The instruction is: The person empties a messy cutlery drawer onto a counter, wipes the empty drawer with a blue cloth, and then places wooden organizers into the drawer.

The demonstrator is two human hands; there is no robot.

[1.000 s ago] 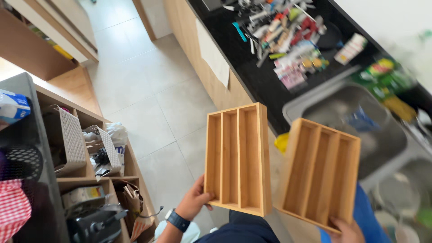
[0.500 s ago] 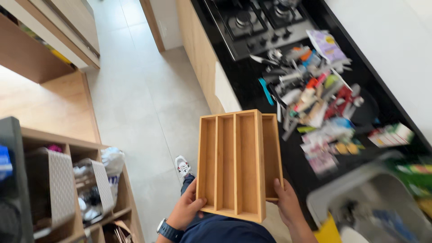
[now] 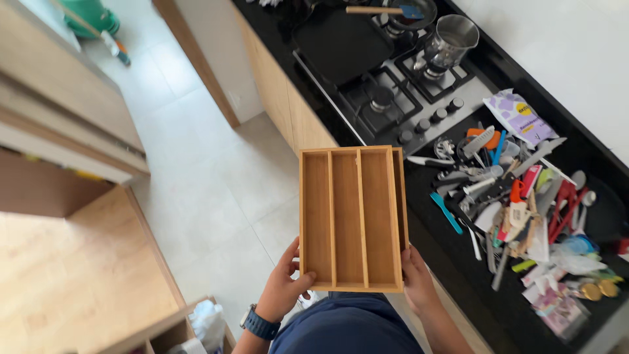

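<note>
Both my hands hold two stacked bamboo drawer organiser trays [image 3: 350, 216] level in front of me. The top tray has three long compartments; the lower tray peeks out along the right side. My left hand [image 3: 286, 285], with a dark watch at the wrist, grips the near left corner. My right hand [image 3: 417, 282] grips the near right corner. The trays hang over the floor beside the counter edge.
A black counter [image 3: 458, 252] on the right carries a heap of several kitchen utensils [image 3: 517, 203] and packets. A gas hob [image 3: 386, 92] with a pot [image 3: 450, 39] lies beyond. Wooden cabinets [image 3: 65, 124] stand left, over tiled floor [image 3: 203, 196].
A second ago each hand held one tray apart. They were brought together and stacked, and my view has swung from the sink toward the hob.
</note>
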